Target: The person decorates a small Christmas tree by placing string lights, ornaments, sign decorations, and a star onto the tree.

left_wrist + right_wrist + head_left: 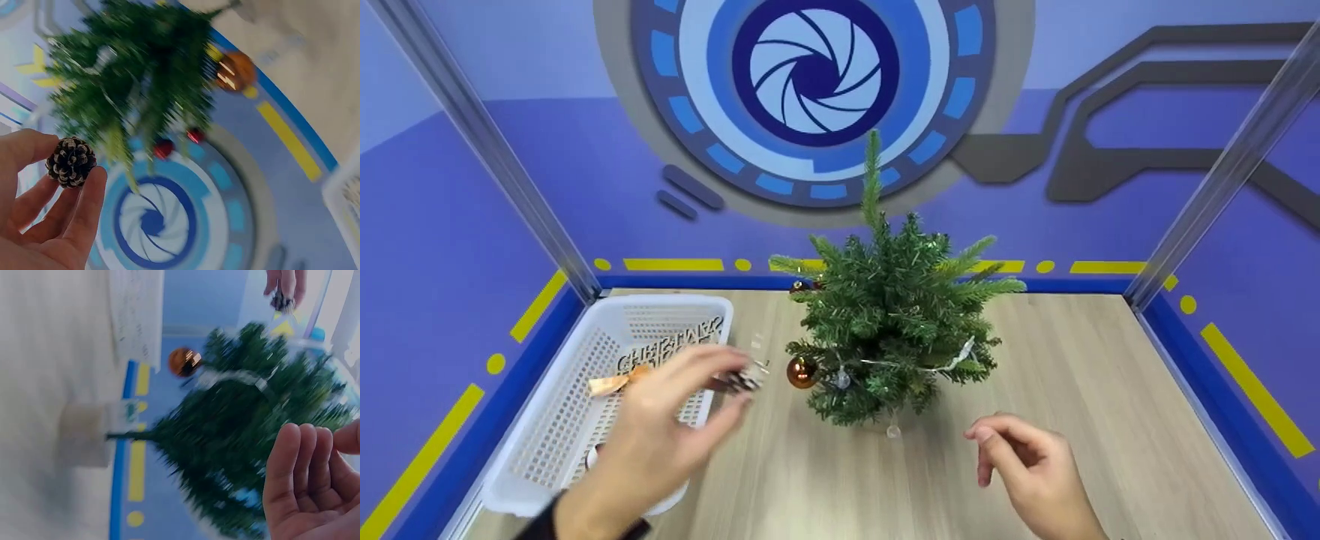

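My left hand (660,427) pinches a small pine cone (71,162) with pale-tipped scales between thumb and fingers, to the left of a small artificial Christmas tree (885,322). In the head view the cone is blurred and partly behind the fingers. An orange bauble (801,372) hangs low on the tree's left side, and a light string (907,365) crosses its front. Two red baubles (163,148) show in the left wrist view. Nothing is held in my right hand (1031,472), its fingers loosely bent, in front of the tree and to its right.
A white perforated basket (540,450) stands at the left, partly hidden by the left arm. Inside it lie wooden letter signs (667,346) and an orange ribbon piece (611,384). Printed panels (1072,240) enclose the wooden table (1110,375) at the back and sides.
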A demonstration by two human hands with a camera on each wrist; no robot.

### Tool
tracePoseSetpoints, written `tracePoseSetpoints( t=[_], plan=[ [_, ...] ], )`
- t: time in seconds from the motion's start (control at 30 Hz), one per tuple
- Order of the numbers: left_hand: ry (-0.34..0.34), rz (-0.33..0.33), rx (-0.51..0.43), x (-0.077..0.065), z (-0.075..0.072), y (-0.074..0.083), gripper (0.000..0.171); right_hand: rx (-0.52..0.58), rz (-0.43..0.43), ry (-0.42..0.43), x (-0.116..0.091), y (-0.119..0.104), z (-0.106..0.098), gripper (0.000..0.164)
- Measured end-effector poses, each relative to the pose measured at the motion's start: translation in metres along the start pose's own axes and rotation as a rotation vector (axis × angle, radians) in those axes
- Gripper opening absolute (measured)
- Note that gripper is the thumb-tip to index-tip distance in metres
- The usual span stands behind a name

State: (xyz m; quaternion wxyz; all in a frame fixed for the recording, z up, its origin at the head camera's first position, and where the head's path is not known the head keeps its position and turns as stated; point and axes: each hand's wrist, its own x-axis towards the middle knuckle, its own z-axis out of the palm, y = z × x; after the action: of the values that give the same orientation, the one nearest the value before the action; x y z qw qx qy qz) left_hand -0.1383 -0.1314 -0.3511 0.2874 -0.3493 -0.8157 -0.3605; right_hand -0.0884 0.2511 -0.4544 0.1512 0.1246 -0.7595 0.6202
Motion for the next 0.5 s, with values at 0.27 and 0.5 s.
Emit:
tracePoseSetpoints(
  t=[0.27,0.5],
  plan=[
    [-0.004,0.253,-0.2,0.006,0.044,0.043,0.04,0.155,-0.251,-0.157,0.002,-0.036,0.018,0.031],
    [-0.093,0.367,-0.278,0.002,0.078,0.056,0.041,0.143,-0.24,-0.234,0.01,-0.059,0.031,0.034]
  ],
)
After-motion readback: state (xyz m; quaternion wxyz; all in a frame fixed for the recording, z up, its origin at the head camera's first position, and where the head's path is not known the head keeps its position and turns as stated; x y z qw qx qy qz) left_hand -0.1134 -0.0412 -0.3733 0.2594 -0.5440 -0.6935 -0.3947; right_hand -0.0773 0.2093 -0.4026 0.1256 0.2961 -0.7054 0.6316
